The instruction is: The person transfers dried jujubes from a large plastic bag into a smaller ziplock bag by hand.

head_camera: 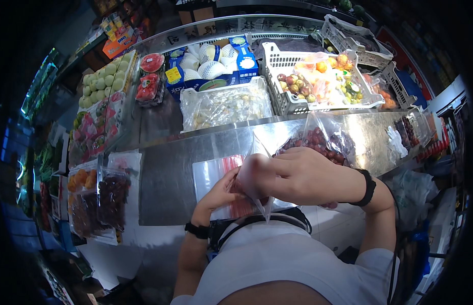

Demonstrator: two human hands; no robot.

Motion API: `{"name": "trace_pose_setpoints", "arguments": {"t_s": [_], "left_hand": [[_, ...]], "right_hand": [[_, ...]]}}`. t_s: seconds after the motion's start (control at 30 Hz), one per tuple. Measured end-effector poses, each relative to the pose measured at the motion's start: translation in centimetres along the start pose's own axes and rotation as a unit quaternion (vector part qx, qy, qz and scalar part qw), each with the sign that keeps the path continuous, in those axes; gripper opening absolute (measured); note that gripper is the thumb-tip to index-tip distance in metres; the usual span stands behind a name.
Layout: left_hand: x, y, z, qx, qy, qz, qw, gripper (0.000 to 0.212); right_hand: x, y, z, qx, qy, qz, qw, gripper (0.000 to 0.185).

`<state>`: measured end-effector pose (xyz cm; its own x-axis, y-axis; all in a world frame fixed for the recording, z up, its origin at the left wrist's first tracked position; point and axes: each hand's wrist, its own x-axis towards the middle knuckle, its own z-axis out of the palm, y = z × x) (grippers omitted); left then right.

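My left hand (221, 192) holds a clear plastic bag (265, 209) upright from its left side, close to my body. At the bag's mouth is my right hand (303, 175), its fingers blurred around something dark red, probably fruit; exactly what they grip is hard to tell. Beneath my hands, flat clear bags with red stripes (209, 177) lie stacked on the metal counter (168, 183). Just beyond my right hand, a large clear bag of dark red fruit (320, 139) rests on the counter, partly hidden by that hand.
Behind the counter stand a white crate of bagged fruit (274, 68), a plastic-covered crate (225, 110) and a blue box of netted melons (244, 57). Packs of dried fruit (113, 196) lie at the left. Crumpled white plastic (396, 141) and a clear box of dark fruit (406, 131) are at the right.
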<state>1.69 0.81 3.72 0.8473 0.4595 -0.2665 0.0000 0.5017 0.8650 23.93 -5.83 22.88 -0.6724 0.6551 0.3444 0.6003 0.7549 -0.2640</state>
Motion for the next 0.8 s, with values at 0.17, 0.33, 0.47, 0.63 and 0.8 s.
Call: {"name": "trace_pose_setpoints", "arguments": {"t_s": [0.17, 0.33, 0.47, 0.63, 0.8], "left_hand": [[0.2, -0.3, -0.3, 0.010, 0.002, -0.014, 1.000, 0.082], [0.0, -0.3, -0.1, -0.015, 0.004, -0.011, 1.000, 0.081], [0.1, -0.4, -0.4, -0.008, -0.011, -0.009, 1.000, 0.082], [0.2, -0.2, -0.1, 0.002, -0.010, 0.009, 1.000, 0.082], [0.3, -0.5, -0.6, 0.017, -0.022, 0.002, 1.000, 0.080]], "right_hand": [[-0.2, 0.4, 0.9, -0.036, -0.091, 0.022, 0.995, 0.022], [-0.5, 0.4, 1.5, -0.066, -0.126, 0.060, 0.988, 0.019], [-0.6, 0.7, 1.2, -0.040, -0.128, 0.064, 0.989, 0.018], [-1.1, 0.8, 0.2, 0.051, -0.052, 0.050, 0.996, 0.015], [-2.9, 1.0, -1.9, 0.026, 0.003, 0.110, 0.994, 0.018]]}}
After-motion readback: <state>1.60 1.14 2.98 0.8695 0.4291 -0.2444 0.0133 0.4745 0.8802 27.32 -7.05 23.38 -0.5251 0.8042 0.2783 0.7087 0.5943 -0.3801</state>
